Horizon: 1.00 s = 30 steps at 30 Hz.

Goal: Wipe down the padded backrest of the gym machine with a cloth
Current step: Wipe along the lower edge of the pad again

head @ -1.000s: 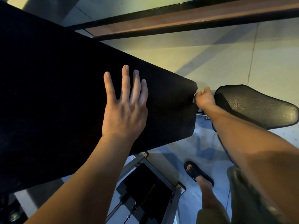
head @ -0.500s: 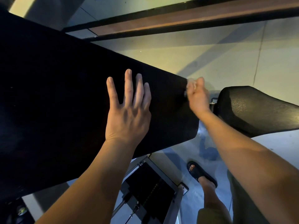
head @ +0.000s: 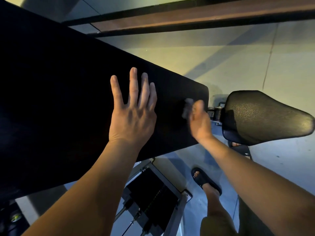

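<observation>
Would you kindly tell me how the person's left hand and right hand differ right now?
The left hand lies flat on the backrest with fingers straight and spread; the right hand grips a small grey cloth. The left hand holds nothing and looks sharp; the right hand and its cloth are blurred. The left hand sits mid-pad; the right hand is near the pad's rounded end, beside the seat. Both are bare and at the backrest.
</observation>
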### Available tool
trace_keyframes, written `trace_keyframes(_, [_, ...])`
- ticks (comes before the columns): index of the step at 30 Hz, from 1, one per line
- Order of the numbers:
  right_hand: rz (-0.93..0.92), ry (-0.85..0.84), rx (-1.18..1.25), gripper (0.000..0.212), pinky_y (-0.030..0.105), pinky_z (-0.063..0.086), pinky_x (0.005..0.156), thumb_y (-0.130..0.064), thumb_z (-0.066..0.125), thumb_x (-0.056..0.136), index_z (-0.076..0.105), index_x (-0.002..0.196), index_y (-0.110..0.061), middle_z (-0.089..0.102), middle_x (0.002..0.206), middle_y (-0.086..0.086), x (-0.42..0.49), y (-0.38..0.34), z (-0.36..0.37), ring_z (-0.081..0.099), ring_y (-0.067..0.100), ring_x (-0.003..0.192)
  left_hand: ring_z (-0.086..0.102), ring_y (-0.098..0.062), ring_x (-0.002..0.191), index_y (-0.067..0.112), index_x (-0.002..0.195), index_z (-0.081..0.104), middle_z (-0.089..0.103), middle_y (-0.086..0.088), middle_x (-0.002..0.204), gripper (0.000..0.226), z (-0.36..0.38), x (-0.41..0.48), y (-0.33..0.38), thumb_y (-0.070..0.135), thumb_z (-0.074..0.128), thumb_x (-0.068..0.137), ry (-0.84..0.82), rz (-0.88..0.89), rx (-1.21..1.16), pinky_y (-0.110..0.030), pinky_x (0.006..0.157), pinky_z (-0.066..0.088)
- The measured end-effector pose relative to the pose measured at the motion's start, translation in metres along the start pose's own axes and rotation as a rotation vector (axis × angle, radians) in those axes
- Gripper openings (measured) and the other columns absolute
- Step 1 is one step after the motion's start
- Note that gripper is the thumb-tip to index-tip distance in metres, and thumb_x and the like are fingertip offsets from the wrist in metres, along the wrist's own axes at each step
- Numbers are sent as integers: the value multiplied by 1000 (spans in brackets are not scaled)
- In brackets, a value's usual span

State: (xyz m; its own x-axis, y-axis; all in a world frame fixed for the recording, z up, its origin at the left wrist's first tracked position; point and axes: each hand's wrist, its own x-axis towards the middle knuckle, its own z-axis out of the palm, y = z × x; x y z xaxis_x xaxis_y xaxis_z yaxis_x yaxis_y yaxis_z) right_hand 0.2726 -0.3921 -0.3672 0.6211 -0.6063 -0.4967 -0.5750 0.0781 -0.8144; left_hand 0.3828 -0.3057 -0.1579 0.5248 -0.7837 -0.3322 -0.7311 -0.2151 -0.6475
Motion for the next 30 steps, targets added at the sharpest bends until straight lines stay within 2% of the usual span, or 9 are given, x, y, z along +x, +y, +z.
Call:
trace_keyframes(3, [304,55,-14,27,43,46,77,-28,35,109,39,120,-3,62,95,26,21,38,-3,64,45,95,-4,-48,155,6,161,14,7,-23,169,68,1,0,2,39,34,104,-2,2,4,-77,114,-4])
trace_keyframes(7, [363,112,64,33,32,36,80,-25,38,108,41,128,1,60,112,24,25,19,-3,61,39,108,-3,-48,155,6,161,15,9,-23,169,68,-1,1,2,39,33,104,-2,0,14,-77,114,-2])
trace_keyframes(11, [33,31,76,6,29,33,67,-12,42,105,38,108,-9,57,92,3,-17,-32,3,59,27,81,-6,-48,155,8,162,12,6,-21,169,70,-5,2,4,42,28,102,-39,-7,61,-77,114,-2])
trace_keyframes(13, [-185,-130,64,15,30,36,63,-13,47,104,32,103,-15,57,91,0,-43,-49,5,57,20,76,-6,-47,155,9,162,13,7,-20,170,70,-9,0,4,43,27,102,-50,-19,65,-77,114,-3])
trace_keyframes(16, [-366,-286,-65,21,44,50,64,-18,52,102,32,105,-15,62,93,8,-55,-37,-11,63,27,78,-7,-43,157,12,162,15,7,-16,171,67,-18,-3,2,43,23,104,-98,-33,22,-74,117,-7])
trace_keyframes(21, [-25,-230,-121,9,49,53,71,-26,45,104,40,99,-21,61,85,9,-53,-6,-57,63,32,78,-3,-31,159,16,158,32,18,-10,170,57,-41,-27,3,32,34,103,-149,-80,-287,-58,124,-10])
trace_keyframes(24, [-78,-280,-59,10,36,55,67,-19,45,107,54,103,-21,61,87,3,-65,-24,-79,60,22,75,12,-33,157,10,149,44,32,-14,163,52,-52,-63,11,21,46,97,-66,-235,-581,-53,128,3])
trace_keyframes(27, [-219,-424,17,27,34,55,68,-9,47,106,63,106,-30,66,104,8,-85,-59,-92,59,17,78,39,-33,139,6,143,51,51,-15,143,48,-62,-101,17,12,51,95,43,-427,-934,-45,116,37])
trace_keyframes(30, [-271,-588,98,34,24,53,84,-11,55,103,52,123,-38,66,120,2,-107,-94,-102,64,14,95,49,-21,130,14,145,49,54,-5,139,46,-73,-126,22,18,52,100,-12,-628,-1363,-36,107,44])
